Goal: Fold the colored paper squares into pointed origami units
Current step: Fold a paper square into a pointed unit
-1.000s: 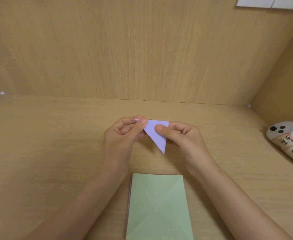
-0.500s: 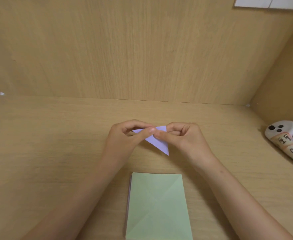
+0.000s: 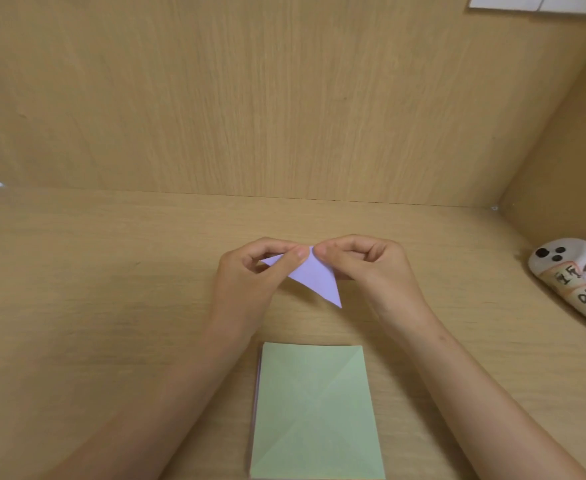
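Note:
A small purple folded paper triangle (image 3: pixel 314 277) is held above the wooden desk, its sharp tip pointing down and to the right. My left hand (image 3: pixel 250 282) pinches its upper left part between thumb and fingers. My right hand (image 3: pixel 367 268) pinches the upper edge right beside it, the two thumbs almost touching at the top corner. Nearer to me lies a stack of paper squares (image 3: pixel 315 410) with a pale green sheet on top, creased in an X; purple edges show along its left side.
The wooden desk (image 3: pixel 111 306) is enclosed by a back panel (image 3: pixel 250 98) and a right side panel. A white controller (image 3: pixel 568 282) with handwritten tape lies at the right edge. White paper (image 3: pixel 540 3) hangs at the top right.
The purple triangle has tilted flatter and my hands have closed in together at its top corner. The camera view shifted slightly.

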